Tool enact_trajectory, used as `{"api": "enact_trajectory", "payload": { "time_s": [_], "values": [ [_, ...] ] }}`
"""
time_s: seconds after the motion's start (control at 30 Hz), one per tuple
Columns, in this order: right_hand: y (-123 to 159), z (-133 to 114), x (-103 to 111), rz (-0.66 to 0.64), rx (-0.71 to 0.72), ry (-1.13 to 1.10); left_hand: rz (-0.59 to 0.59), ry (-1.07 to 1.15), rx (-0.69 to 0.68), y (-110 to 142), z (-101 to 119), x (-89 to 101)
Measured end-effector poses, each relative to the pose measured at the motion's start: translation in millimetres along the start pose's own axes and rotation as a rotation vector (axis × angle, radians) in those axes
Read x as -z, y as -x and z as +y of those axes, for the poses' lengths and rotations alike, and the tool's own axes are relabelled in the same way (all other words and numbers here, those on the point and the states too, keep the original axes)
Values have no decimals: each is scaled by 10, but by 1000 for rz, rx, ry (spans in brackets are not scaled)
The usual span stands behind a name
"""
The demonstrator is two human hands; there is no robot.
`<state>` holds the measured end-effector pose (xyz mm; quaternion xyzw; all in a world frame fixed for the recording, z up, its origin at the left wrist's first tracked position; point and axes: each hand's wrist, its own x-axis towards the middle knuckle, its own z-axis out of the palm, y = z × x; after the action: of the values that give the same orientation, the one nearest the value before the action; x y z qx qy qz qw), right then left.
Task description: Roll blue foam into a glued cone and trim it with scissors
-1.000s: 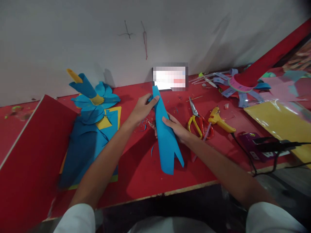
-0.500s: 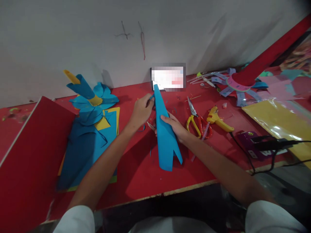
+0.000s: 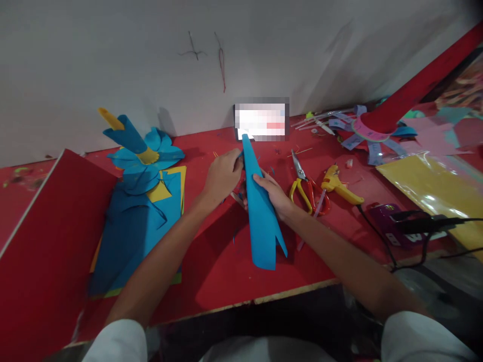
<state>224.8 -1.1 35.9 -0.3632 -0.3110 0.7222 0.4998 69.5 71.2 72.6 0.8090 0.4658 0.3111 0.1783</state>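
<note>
A blue paper sheet [image 3: 263, 226], bent lengthwise into a narrow tapering shape with a notch at its near end, is held above the table. My right hand [image 3: 273, 192] is closed round its right side, thumb on top and fingers behind. At the upper left edge, my left hand [image 3: 225, 173] has its fingers pinched on the paper's far part; the fingertips are partly hidden. Beneath the paper, a thin pale tool lies partly hidden near my right fingertips, too covered to name.
Scissors [image 3: 302, 183] and a yellow glue gun [image 3: 341, 191] lie to the right, near a purple box [image 3: 392, 229] with cables. Leftward are blue sheets [image 3: 132, 246], a paper flower [image 3: 166, 153] and a red board [image 3: 56, 251]. A blurred screen [image 3: 260, 120] leans against the wall.
The blue paper has shifted slightly right and turned a little in my hands, its notch now narrower. My left hand has moved slightly right with it.
</note>
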Motion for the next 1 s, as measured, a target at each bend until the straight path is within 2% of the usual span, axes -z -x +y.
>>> {"api": "enact_trajectory", "payload": {
  "time_s": [0.17, 0.4, 0.53, 0.7, 0.87, 1.0],
  "values": [
    [-4, 3, 0, 26, -6, 0, 22, 10, 6, -3, 8, 0],
    [-20, 4, 31, 14, 12, 25, 59, 164, 45, -32, -29, -16],
    [-22, 17, 30, 10, 15, 51, 77, 210, -1, -15, -8, -18],
    [-31, 23, 38, -9, -10, 62, 36, 402, -11, -34, -82, -48],
    [-43, 31, 60, -64, -5, 50, 61, 489, 35, -83, -232, -122],
    [-45, 31, 61, -112, 11, 31, 10, 624, 166, -86, -212, -124]
  ]
}}
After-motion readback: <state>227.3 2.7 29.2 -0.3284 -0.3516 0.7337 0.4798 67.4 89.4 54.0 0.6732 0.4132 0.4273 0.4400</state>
